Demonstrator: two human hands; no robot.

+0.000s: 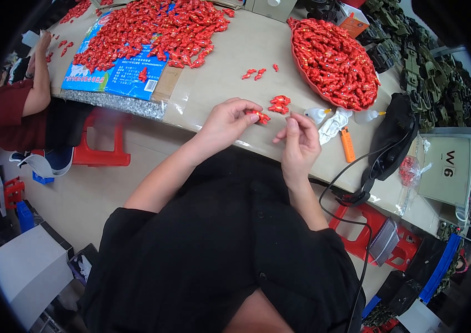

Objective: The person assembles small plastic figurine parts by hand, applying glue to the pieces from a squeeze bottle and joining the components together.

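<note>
Near the table's front edge, my left hand [229, 123] pinches a small glossy red figurine [260, 117] between thumb and fingertips. Just to its right is my right hand [300, 141], fingers curled and thumb close to the index finger; whatever may be in that pinch is too small to make out. A few similar red figurines [279, 104] lie just beyond the hands. Farther back are several loose small red pieces [249, 73]. A large heap of red figurines [158, 30] covers much of a blue printed sheet [116, 75]. More fill a red basket [297, 61] at the back right.
Right of my hands lie white bottles with yellow tips [317, 115], a white cloth [334, 125], an orange handled tool [347, 144] and a black bag [394, 133]. A black cable [366, 222] hangs past my right arm. A co-worker's arm [40, 83] rests at far left.
</note>
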